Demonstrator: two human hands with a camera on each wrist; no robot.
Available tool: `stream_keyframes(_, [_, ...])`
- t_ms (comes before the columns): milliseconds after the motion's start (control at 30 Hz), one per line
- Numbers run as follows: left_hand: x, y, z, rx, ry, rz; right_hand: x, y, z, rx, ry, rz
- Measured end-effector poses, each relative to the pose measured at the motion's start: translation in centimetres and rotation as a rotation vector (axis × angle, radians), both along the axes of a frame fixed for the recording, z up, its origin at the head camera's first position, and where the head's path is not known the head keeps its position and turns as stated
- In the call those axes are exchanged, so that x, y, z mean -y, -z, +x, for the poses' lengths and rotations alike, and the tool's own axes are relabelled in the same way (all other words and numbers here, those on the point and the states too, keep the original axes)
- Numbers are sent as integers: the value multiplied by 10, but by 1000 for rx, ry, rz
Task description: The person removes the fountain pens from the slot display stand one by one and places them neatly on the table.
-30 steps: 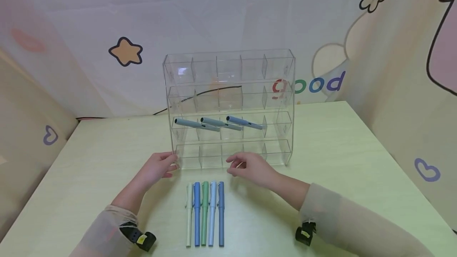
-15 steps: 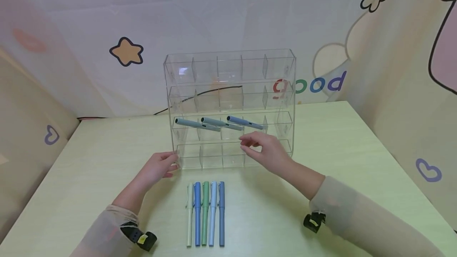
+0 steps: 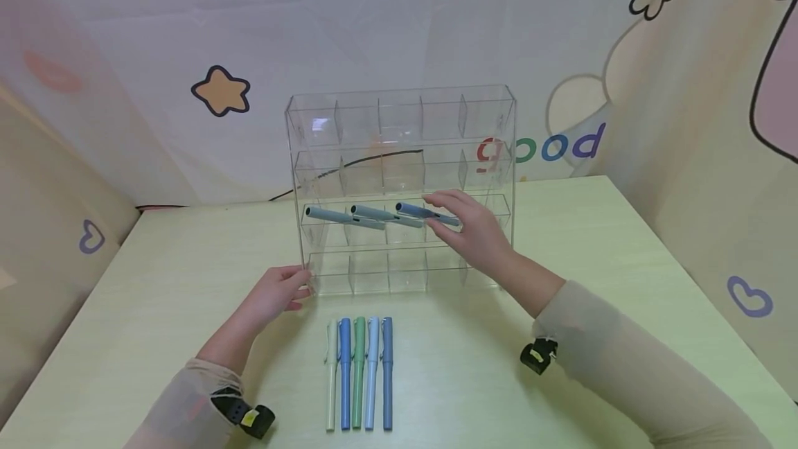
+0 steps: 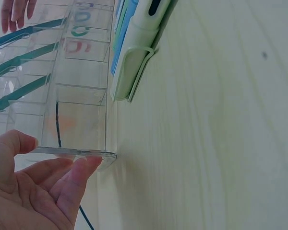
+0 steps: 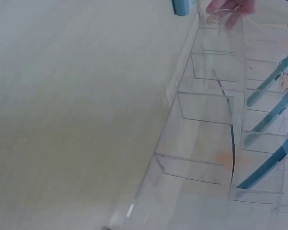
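Observation:
A clear acrylic rack [image 3: 399, 255] with tiers of divided compartments stands upright on the table. My left hand [image 3: 282, 289] holds its lower left side panel; in the left wrist view the thumb and fingers [image 4: 77, 179] lie on either side of the panel edge. Three capped pens lean in the second tier from the bottom: a grey-teal pen [image 3: 327, 214] at left, another teal pen [image 3: 373, 213] beside it, and a blue pen [image 3: 411, 210] third. My right hand [image 3: 476, 231] is at the blue pen, thumb below and fingers above, spread apart around it.
In front of the rack, several pens lie side by side on the table: a pale green pen [image 3: 330, 376], a blue pen [image 3: 345, 373], a green pen [image 3: 358, 373], a light blue pen [image 3: 371, 373] and a slate blue pen [image 3: 387, 373]. A printed curtain [image 3: 399, 19] hangs behind.
My right hand has moved from the rack's bottom front up and to the right, to the blue pen in the rack. The left hand has stayed on the side panel.

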State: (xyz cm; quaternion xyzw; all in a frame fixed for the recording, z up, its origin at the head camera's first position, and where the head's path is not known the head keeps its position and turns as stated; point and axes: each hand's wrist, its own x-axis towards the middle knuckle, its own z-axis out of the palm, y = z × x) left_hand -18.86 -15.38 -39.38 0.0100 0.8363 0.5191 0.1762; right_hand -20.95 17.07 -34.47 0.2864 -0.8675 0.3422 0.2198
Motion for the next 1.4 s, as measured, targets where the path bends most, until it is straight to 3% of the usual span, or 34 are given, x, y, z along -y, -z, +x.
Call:
stream_keyframes(367, [1,2,0,2,0,8,9,-4,-13,22,-77,64])
stream_keyframes(600, [1,2,0,-7,4,9,11,-6,-14,-37,-83,65])
stream_keyframes(833, [1,1,1,-5,7,1,10,-11,-13,-161,-92,33])
stream_keyframes(1167, [0,-1,2,-1,1,-6,9,-29,-1,-314,-120,-93])
stream_keyframes(1400, [0,-1,2,1,0,-5,6,-39,14,-325,-123,-164])
